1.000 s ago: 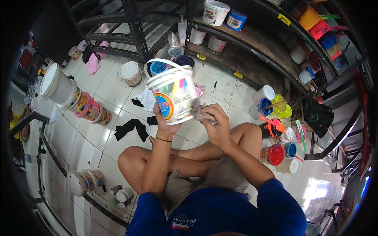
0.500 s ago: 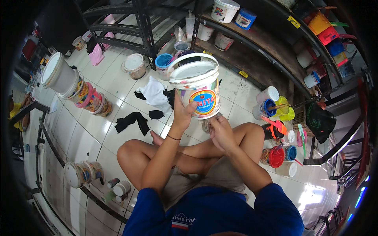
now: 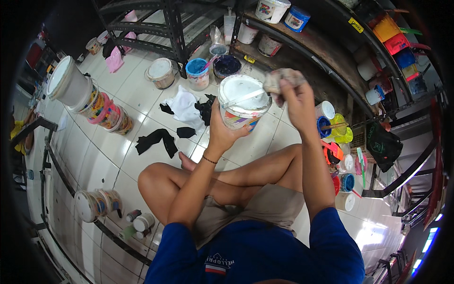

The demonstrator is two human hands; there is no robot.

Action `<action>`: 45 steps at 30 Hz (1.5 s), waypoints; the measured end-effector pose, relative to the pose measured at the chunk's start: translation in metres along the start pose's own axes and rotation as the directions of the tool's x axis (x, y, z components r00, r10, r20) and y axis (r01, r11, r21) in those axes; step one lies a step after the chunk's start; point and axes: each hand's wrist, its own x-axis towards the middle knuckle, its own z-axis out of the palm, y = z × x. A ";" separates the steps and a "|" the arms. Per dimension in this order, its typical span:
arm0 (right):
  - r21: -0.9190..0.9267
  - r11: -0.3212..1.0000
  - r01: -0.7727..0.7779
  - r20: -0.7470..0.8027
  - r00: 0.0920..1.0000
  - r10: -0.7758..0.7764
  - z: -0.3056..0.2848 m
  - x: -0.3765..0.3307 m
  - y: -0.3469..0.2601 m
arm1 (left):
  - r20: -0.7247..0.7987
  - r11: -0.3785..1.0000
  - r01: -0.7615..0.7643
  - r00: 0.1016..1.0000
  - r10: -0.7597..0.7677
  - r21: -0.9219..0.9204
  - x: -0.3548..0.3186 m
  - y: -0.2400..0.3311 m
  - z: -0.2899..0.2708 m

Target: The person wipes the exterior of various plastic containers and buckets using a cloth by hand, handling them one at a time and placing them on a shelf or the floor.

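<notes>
A lidded white paint bucket with a colourful label is tilted above the floor in front of my crossed legs. My left hand grips its lower left side, thumb lying across the label. Beside the right edge of the lid, my right hand pinches a crumpled, stained rag. The bucket's handle lies across the lid, which carries whitish smears. Beyond my left hand, a white cloth and black cloth scraps lie on the tiles.
Stacked buckets stand on the left. Open tubs of blue and dark paint sit ahead, near a black metal rack. To the right are a shelf and several paint pots.
The bucket has tipped so its lid faces me more, and its handle has dropped onto the lid. My right hand has moved the rag from the base up beside the lid.
</notes>
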 end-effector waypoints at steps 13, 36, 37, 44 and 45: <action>0.594 0.637 -0.490 0.094 0.829 0.551 0.042 -0.074 0.112 | -0.134 0.974 0.206 0.972 -0.194 0.090 -0.022 -0.088 0.003; -0.517 0.845 0.133 -0.118 0.967 -0.225 0.130 -0.019 0.138 | 0.091 0.856 0.326 0.916 -0.391 0.400 -0.075 -0.131 0.010; -0.529 0.819 0.222 -0.054 0.954 -0.293 0.140 -0.015 0.152 | 0.098 0.848 0.325 0.912 -0.398 0.418 -0.073 -0.131 0.010; -0.390 0.866 0.314 0.211 0.946 -0.248 0.153 -0.009 0.207 | 0.013 0.904 0.289 0.951 -0.308 0.314 -0.077 -0.137 0.005; -0.719 0.604 0.344 0.290 0.938 -0.189 0.141 0.003 0.217 | 0.009 0.904 0.276 0.956 -0.294 0.327 -0.080 -0.136 0.001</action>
